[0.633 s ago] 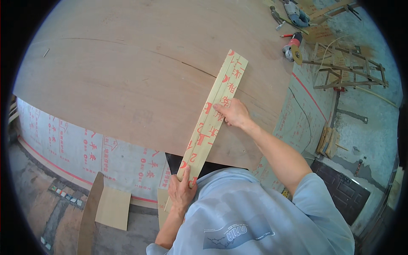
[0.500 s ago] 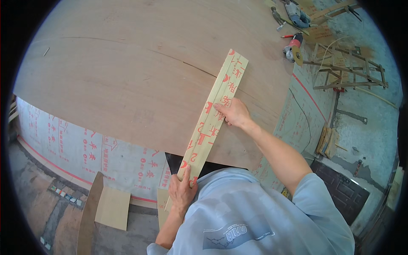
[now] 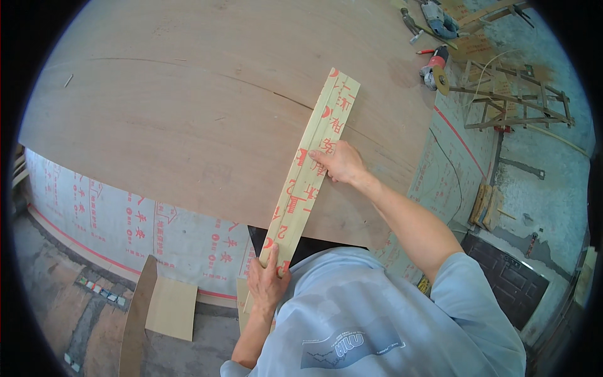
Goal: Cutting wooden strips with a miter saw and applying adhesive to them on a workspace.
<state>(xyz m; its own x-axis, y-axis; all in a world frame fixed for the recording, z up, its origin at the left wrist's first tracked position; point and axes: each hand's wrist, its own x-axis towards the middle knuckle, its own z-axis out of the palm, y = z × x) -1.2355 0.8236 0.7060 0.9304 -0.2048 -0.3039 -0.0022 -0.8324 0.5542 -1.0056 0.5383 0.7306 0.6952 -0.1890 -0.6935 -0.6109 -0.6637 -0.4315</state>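
A long, narrow wooden board [image 3: 300,182], pale yellow with red print and a lengthwise groove, slants from my body out over a large plywood sheet [image 3: 157,113]. My right hand [image 3: 341,162] is closed round its right edge near the middle, thumb on top. Round the near end, beside my waist, my left hand [image 3: 268,281] grips it with the thumb lying along its face. The fingers beneath the board are hidden on both hands.
At the far right of the sheet lie a red angle grinder [image 3: 434,68], a hammer [image 3: 409,22] and a blue-grey power tool [image 3: 438,20]. Beyond stands a wooden frame [image 3: 515,100]. Printed protective sheeting [image 3: 144,220] covers the floor. Board offcuts [image 3: 171,308] stand at lower left.
The board's far end has swung slightly left, and my right hand has moved a little left with it. Both hands keep their hold.
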